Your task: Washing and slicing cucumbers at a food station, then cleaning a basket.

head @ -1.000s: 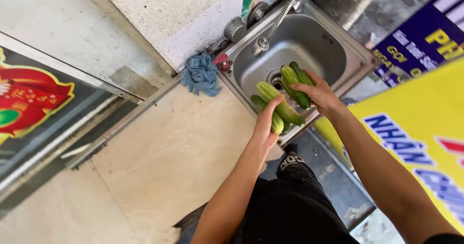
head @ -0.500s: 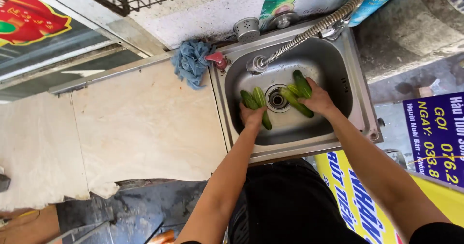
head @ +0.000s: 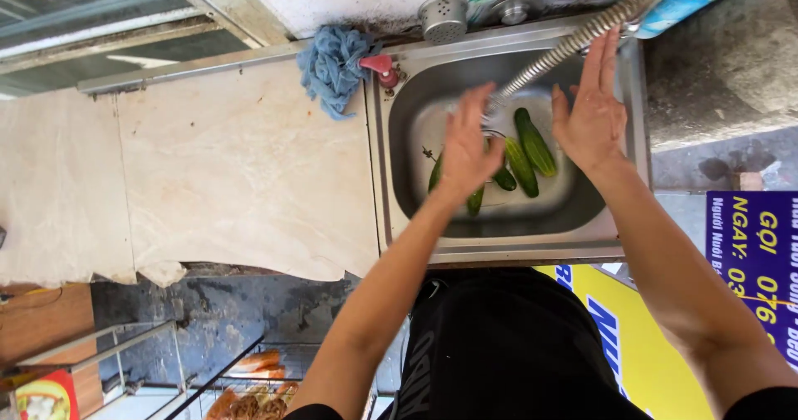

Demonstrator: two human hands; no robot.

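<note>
where half a second ago both hands were down on the cucumbers in the basin, they are now lifted off them and spread open, holding nothing. nearest the camera, at the bottom centre of the frame, is the person's dark clothing, with both forearms running up from it toward the sink. the left hand, slightly blurred, hovers flat over the middle of the basin with fingers extended, covering part of the drain and some of the greens. the right hand is raised at the upper right, palm open, fingertips up beside the flexible metal hose that crosses the top of the sink.

the cucumbers lie loose on the bottom of the steel sink, clustered around the drain, no longer gripped. so the handling of them has paused and the hands are free, close to the hose.

further off, a blue rag sits at the upper left corner of the sink beside a small red tap handle, and the pale stone desk stretches to the left.
</note>
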